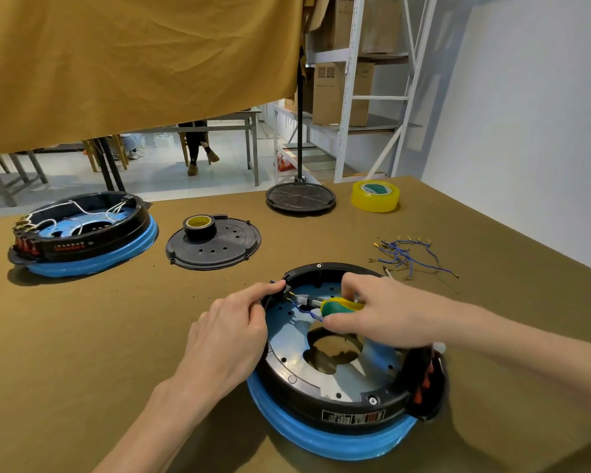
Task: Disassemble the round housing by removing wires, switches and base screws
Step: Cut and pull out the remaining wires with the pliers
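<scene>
Round housing: black ring on a blue rim, open side up, near edge of the brown table.
Right hand: clenched around a green-and-yellow screwdriver, tip pointing at the rim's far-left inner wall.
Left hand: fingers pinching that rim.
Blue wires: loose pile, right.
Second housing: far left.
Black cover: carries a tape roll.

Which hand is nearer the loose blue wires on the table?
Right. The right hand works over the near housing, just below the wires; the left hand grips the housing's far-side rim.

ochre curtain | white wall | metal shelving | pale floor
</scene>
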A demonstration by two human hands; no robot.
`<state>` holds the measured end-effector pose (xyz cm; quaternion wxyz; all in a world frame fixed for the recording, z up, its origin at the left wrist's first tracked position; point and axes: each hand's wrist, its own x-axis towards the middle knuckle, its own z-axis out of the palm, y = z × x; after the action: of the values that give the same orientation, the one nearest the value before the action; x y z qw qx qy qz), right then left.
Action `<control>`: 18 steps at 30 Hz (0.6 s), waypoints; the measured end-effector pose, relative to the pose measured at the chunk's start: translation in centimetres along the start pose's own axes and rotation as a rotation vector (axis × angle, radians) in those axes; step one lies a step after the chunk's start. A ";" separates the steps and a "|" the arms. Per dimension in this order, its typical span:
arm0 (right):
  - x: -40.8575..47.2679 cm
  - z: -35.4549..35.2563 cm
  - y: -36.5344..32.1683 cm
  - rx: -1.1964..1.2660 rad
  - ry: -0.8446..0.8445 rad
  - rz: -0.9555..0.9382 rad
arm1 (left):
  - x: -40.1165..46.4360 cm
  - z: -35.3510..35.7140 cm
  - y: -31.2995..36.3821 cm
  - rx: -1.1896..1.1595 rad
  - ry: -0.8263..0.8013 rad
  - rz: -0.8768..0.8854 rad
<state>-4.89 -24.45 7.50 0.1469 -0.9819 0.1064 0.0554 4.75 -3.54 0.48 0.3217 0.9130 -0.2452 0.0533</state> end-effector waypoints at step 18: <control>-1.6 0.5 0.9 -0.274 0.290 -0.097 | 0.4 0.9 -0.8 -0.223 -0.047 0.062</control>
<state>-6.72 -24.77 7.01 -0.0024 -0.9943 0.0707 -0.0800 5.49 -3.71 -0.56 0.4138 0.8645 -0.2850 0.0142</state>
